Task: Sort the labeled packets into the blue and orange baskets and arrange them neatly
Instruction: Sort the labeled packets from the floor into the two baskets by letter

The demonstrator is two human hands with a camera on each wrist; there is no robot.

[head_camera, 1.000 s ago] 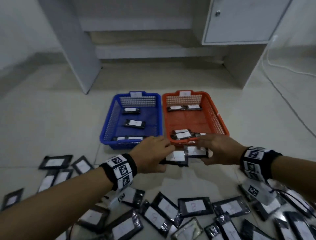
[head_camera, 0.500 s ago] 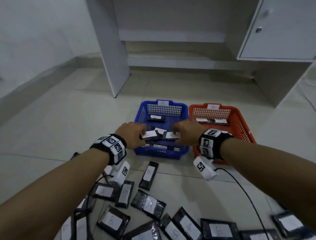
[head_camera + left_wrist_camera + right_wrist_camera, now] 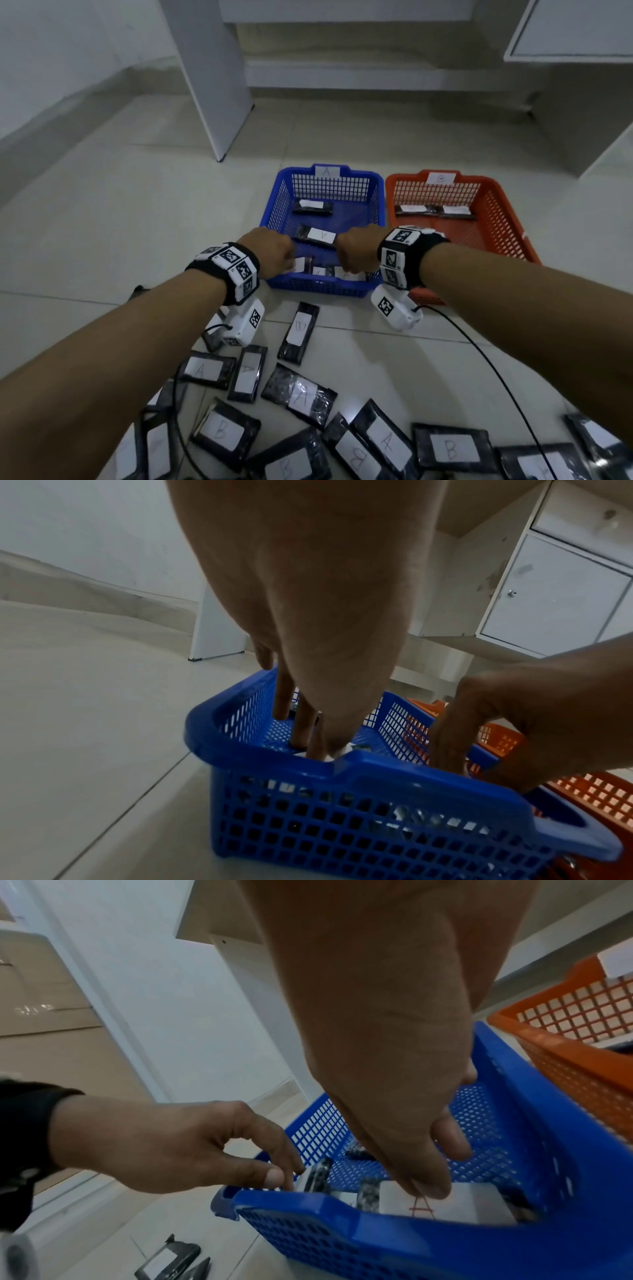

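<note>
The blue basket (image 3: 322, 291), tagged A, stands left of the orange basket (image 3: 507, 219), tagged B. Both hands reach into the blue basket's front row. My left hand (image 3: 277, 253) pinches a black packet (image 3: 316, 1173) that stands tilted on its edge, thumb and finger on its near end. My right hand (image 3: 354, 253) has its thumb tip pressed on the white label of a flat A packet (image 3: 455, 1202), fingers relaxed beyond it. Two more A packets (image 3: 317, 235) lie further back. The orange basket holds packets (image 3: 433, 210) along its far wall.
Several loose black packets labelled A or B (image 3: 299, 332) are scattered on the tiled floor in front of the baskets. A black cable (image 3: 496, 377) trails from my right wrist across them. A white desk leg (image 3: 219, 102) and cabinet (image 3: 575, 31) stand behind.
Both hands carried packets from in front of the orange basket over to the blue basket and lowered them into its front row. The head view swung left and closer.
</note>
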